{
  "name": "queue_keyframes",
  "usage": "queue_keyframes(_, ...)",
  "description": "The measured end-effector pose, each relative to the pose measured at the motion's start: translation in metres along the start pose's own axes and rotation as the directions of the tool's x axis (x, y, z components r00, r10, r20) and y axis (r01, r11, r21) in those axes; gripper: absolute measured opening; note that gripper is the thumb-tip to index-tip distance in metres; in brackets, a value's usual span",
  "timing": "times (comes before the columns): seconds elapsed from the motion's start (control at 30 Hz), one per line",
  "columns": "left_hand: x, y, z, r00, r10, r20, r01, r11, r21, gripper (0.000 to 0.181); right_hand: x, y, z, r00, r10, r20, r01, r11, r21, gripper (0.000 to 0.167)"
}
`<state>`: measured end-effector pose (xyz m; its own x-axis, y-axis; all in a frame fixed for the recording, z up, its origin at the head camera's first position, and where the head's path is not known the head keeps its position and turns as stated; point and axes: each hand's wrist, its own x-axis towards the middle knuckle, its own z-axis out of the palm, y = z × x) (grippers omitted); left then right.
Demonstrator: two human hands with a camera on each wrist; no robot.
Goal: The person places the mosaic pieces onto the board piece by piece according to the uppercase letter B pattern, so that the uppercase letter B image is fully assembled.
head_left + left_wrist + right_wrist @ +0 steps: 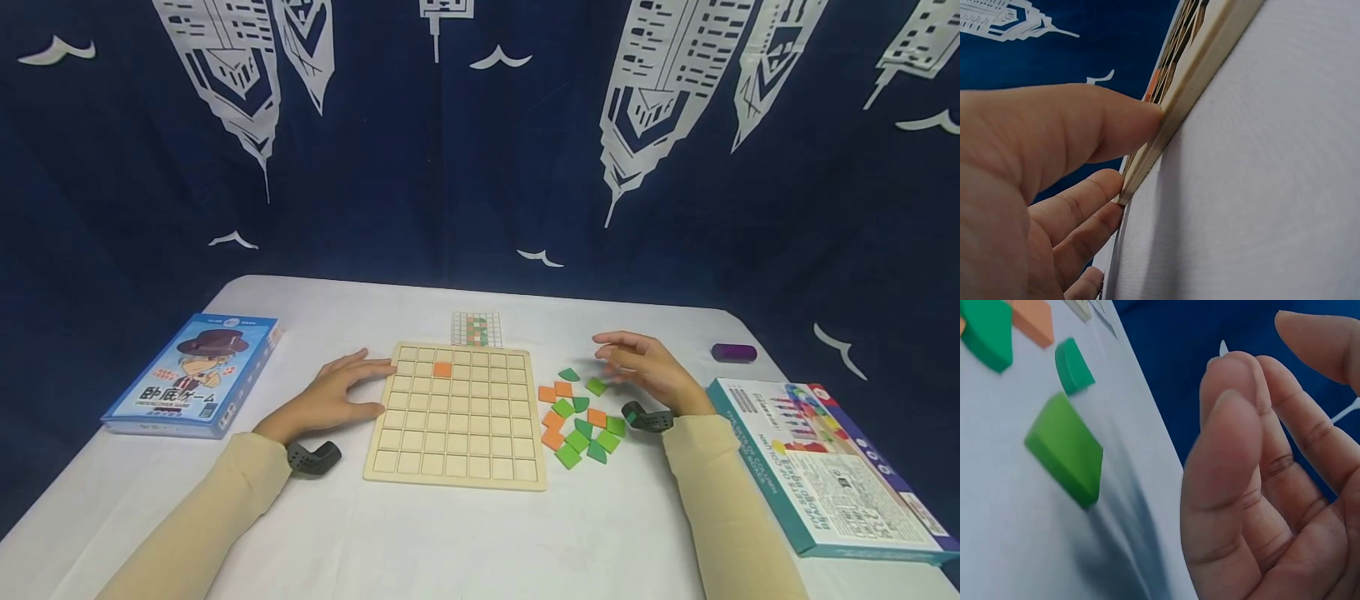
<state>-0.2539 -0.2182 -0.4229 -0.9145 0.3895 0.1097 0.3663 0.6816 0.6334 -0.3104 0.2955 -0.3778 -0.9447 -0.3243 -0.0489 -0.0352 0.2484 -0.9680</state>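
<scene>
In the head view, the light green square [596,386] lay at eight o'clock from the right hand [641,365], the nearer one. Left wrist view: the left hand [1029,169], digits apart, touched the board [1200,65]. Right wrist view: right hand loosely bent, holding nothing, light green square at nine o'clock.

Blue box [191,375], left; teal-edged box [832,475], right; purple cylinder [734,353] just beyond it; navy curtain [450,167], white building print [667,75]; white tablecloth [465,542]
</scene>
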Motion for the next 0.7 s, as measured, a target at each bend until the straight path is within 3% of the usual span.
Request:
queue_keyframes(0.27,0.0,0.0,0.0,1.0,-0.005,0.001,0.005,1.0,0.003,0.064,-0.001,0.004,-0.003,1.0,0.012,-0.002,-0.012,1.0,0.014,0.022)
queue_keyframes(0.47,0.001,0.0,0.0,1.0,-0.004,0.001,0.004,1.0,0.003,0.064,0.0,0.009,-0.006,0.997,0.059,0.04,-0.059,0.998,0.0,0.025)
queue_keyframes(0.7,0.0,0.001,0.0,1.0,-0.004,-0.001,0.004,1.0,0.001,0.063,0.002,0.017,-0.007,0.994,0.089,0.056,-0.086,0.995,-0.052,0.041)
